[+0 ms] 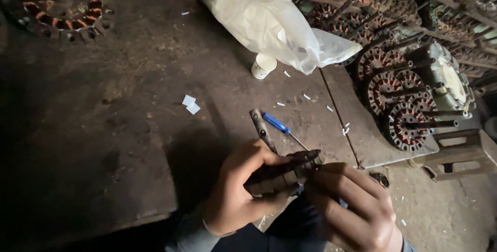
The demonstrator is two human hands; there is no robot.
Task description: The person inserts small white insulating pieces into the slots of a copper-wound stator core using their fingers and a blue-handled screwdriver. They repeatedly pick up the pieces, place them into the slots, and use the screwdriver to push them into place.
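The left hand [235, 187] is gripping a dark slotted stator [282, 175] edge-on, low over the near edge of the bench [119, 127]. The right hand [352, 205] is curling closed against the stator's right end. Just beyond are lying a blue screwdriver [279, 126] and a grey tool [261, 127]; farther back, a paper cup [263, 66] and a plastic bag [274, 24].

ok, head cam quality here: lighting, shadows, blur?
Head view: dim and uneven; the bench's left side falls into near-black shadow, while the plastic bag is the brightest spot, nearly blown out. Left hand and right hand on the slotted metal core look slightly soft; frame edges bend.
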